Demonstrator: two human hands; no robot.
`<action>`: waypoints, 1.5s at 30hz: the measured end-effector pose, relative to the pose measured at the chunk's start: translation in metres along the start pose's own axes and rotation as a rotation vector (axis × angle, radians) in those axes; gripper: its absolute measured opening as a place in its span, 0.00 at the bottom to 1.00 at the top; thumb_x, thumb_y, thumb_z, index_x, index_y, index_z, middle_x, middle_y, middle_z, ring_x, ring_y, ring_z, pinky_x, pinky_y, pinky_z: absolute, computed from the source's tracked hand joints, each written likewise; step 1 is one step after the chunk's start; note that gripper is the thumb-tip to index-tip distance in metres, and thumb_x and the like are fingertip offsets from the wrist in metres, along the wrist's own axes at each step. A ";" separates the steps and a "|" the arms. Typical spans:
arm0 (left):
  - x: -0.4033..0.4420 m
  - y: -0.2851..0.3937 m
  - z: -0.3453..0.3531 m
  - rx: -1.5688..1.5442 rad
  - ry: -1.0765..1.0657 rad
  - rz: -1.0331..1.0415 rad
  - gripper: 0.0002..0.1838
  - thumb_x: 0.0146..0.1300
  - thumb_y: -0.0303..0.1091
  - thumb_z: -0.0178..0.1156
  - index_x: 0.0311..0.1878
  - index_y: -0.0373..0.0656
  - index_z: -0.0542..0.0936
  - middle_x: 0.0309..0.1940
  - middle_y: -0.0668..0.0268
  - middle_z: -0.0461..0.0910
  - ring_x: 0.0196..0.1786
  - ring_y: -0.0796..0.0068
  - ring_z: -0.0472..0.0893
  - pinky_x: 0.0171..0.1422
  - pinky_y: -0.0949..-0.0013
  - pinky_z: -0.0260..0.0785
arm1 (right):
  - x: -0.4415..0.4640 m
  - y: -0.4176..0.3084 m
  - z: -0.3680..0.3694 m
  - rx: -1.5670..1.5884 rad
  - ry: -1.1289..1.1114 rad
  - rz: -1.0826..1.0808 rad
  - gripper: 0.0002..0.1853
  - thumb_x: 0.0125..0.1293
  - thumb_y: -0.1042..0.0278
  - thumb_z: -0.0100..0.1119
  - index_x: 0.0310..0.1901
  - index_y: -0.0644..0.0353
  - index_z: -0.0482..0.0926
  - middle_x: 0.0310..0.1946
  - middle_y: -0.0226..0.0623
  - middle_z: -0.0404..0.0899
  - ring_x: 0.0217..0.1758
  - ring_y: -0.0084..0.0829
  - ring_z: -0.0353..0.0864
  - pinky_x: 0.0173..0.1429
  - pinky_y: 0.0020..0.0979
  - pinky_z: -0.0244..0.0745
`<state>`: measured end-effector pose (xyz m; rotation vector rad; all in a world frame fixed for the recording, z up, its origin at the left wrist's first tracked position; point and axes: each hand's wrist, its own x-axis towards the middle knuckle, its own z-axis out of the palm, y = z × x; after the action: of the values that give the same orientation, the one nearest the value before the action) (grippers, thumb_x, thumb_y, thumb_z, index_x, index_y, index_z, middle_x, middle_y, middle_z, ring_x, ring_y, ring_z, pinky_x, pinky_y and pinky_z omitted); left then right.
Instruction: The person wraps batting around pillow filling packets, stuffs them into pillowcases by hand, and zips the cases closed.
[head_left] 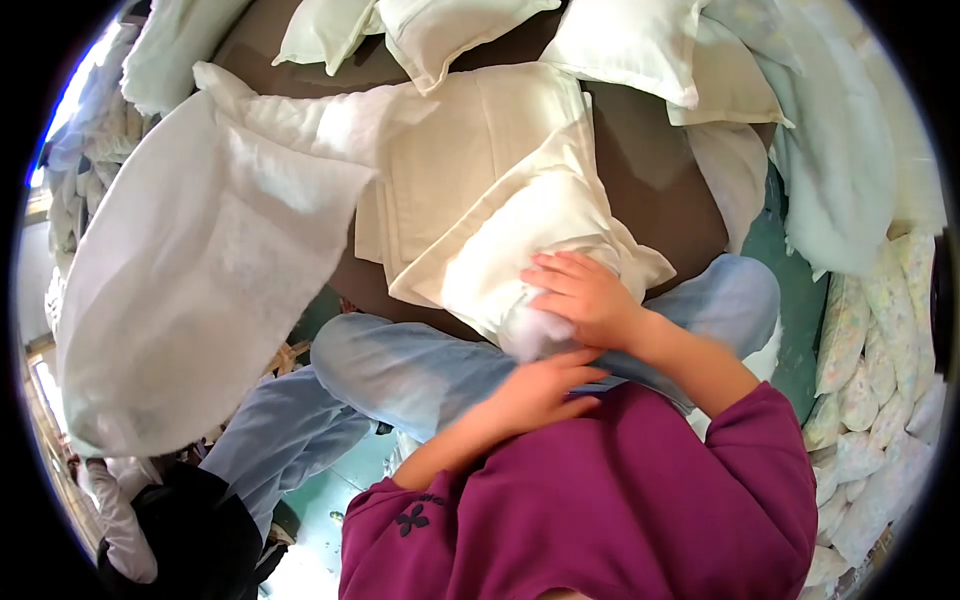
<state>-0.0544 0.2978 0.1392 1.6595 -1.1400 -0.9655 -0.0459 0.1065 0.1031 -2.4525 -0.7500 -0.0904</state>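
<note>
A cream cushion cover, puffed out with filling, lies at the near edge of the brown surface, its opening towards my body. White fluffy stuffing bulges from that opening. My right hand lies over the cover's near end with its fingers spread across the cloth and stuffing. Just below the stuffing is my left hand, slightly blurred, fingers apart and nothing seen in them. Flat cream covers are stacked beneath and behind the puffed one.
A long white sheet of batting hangs over the left side. Filled white cushions lie along the far edge of the brown surface. Another person is at the lower left. Stuffed bags are piled at the right.
</note>
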 end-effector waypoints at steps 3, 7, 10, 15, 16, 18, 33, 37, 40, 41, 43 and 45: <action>-0.024 -0.011 -0.036 -0.103 0.375 -0.320 0.09 0.58 0.30 0.64 0.42 0.40 0.82 0.30 0.60 0.83 0.31 0.65 0.83 0.35 0.68 0.74 | -0.025 -0.010 -0.006 -0.020 0.097 0.031 0.18 0.46 0.66 0.66 0.43 0.57 0.81 0.58 0.35 0.75 0.66 0.38 0.69 0.65 0.39 0.66; -0.004 -0.007 -0.059 0.150 0.681 -0.349 0.05 0.57 0.27 0.63 0.36 0.41 0.79 0.28 0.61 0.81 0.29 0.64 0.82 0.30 0.67 0.73 | -0.031 -0.044 -0.017 0.067 0.139 0.159 0.20 0.47 0.63 0.67 0.44 0.57 0.81 0.56 0.35 0.76 0.63 0.37 0.71 0.63 0.38 0.66; 0.020 -0.024 -0.055 0.630 0.534 -0.355 0.04 0.57 0.29 0.62 0.35 0.41 0.79 0.30 0.63 0.80 0.31 0.63 0.81 0.32 0.65 0.72 | -0.032 -0.055 -0.002 0.086 0.130 0.211 0.23 0.48 0.61 0.67 0.48 0.56 0.81 0.56 0.36 0.76 0.62 0.37 0.71 0.64 0.38 0.65; 0.046 -0.043 -0.064 0.774 0.472 -0.553 0.11 0.50 0.36 0.64 0.35 0.43 0.75 0.32 0.62 0.79 0.34 0.56 0.82 0.34 0.55 0.73 | -0.035 -0.057 0.019 -0.139 0.091 0.297 0.32 0.48 0.60 0.67 0.58 0.56 0.75 0.62 0.39 0.70 0.64 0.38 0.69 0.66 0.39 0.62; 0.052 -0.047 -0.066 0.828 0.438 -0.546 0.11 0.49 0.35 0.64 0.34 0.43 0.75 0.31 0.62 0.79 0.32 0.57 0.82 0.33 0.56 0.73 | -0.034 -0.057 0.022 -0.166 0.091 0.315 0.33 0.48 0.60 0.67 0.59 0.56 0.74 0.62 0.39 0.69 0.64 0.38 0.69 0.67 0.39 0.62; 0.067 -0.053 -0.067 0.936 0.381 -0.525 0.10 0.47 0.33 0.63 0.32 0.44 0.73 0.29 0.62 0.79 0.29 0.60 0.82 0.29 0.59 0.74 | -0.031 -0.059 0.025 -0.238 0.134 0.356 0.33 0.49 0.60 0.67 0.60 0.56 0.73 0.59 0.39 0.70 0.62 0.38 0.70 0.66 0.40 0.63; 0.126 -0.081 -0.071 1.576 0.335 -0.306 0.11 0.50 0.35 0.62 0.34 0.47 0.72 0.28 0.69 0.72 0.22 0.79 0.77 0.20 0.74 0.69 | 0.017 0.009 0.055 0.076 -0.017 0.787 0.21 0.55 0.53 0.61 0.45 0.58 0.75 0.40 0.40 0.80 0.45 0.41 0.81 0.45 0.44 0.75; 0.133 -0.059 -0.082 1.541 0.327 -0.372 0.14 0.50 0.37 0.63 0.37 0.46 0.72 0.30 0.68 0.74 0.25 0.75 0.80 0.21 0.72 0.71 | 0.053 0.098 0.055 0.282 -0.390 0.775 0.25 0.59 0.47 0.59 0.51 0.58 0.81 0.49 0.46 0.81 0.54 0.44 0.79 0.60 0.42 0.71; 0.131 -0.043 -0.112 1.381 0.283 -0.501 0.15 0.53 0.39 0.64 0.39 0.44 0.72 0.34 0.64 0.77 0.28 0.68 0.83 0.28 0.67 0.74 | 0.092 0.106 0.000 0.489 -0.580 0.794 0.25 0.60 0.45 0.55 0.52 0.52 0.82 0.53 0.45 0.80 0.57 0.41 0.78 0.62 0.36 0.70; 0.130 -0.036 -0.119 1.311 0.256 -0.542 0.16 0.53 0.40 0.64 0.40 0.43 0.73 0.35 0.63 0.78 0.30 0.66 0.84 0.31 0.65 0.75 | 0.095 0.117 0.008 0.363 -0.546 0.641 0.24 0.59 0.45 0.56 0.49 0.52 0.84 0.51 0.45 0.81 0.56 0.41 0.78 0.61 0.36 0.71; 0.125 -0.031 -0.119 1.180 0.286 -0.601 0.19 0.53 0.46 0.63 0.38 0.41 0.74 0.35 0.60 0.81 0.34 0.58 0.84 0.37 0.58 0.76 | 0.087 0.099 0.010 0.178 -0.424 0.689 0.24 0.54 0.44 0.57 0.44 0.55 0.85 0.47 0.45 0.83 0.54 0.42 0.80 0.59 0.38 0.73; 0.118 -0.027 -0.114 1.067 0.253 -0.621 0.18 0.52 0.46 0.63 0.35 0.40 0.75 0.31 0.58 0.81 0.35 0.56 0.84 0.38 0.58 0.76 | 0.065 0.070 0.020 0.232 -0.214 0.846 0.25 0.49 0.42 0.60 0.39 0.56 0.86 0.41 0.46 0.84 0.48 0.45 0.83 0.54 0.41 0.75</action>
<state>0.0904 0.2170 0.1354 3.0175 -1.0249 -0.4297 0.0442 0.1021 0.0658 -2.3676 0.2326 0.5502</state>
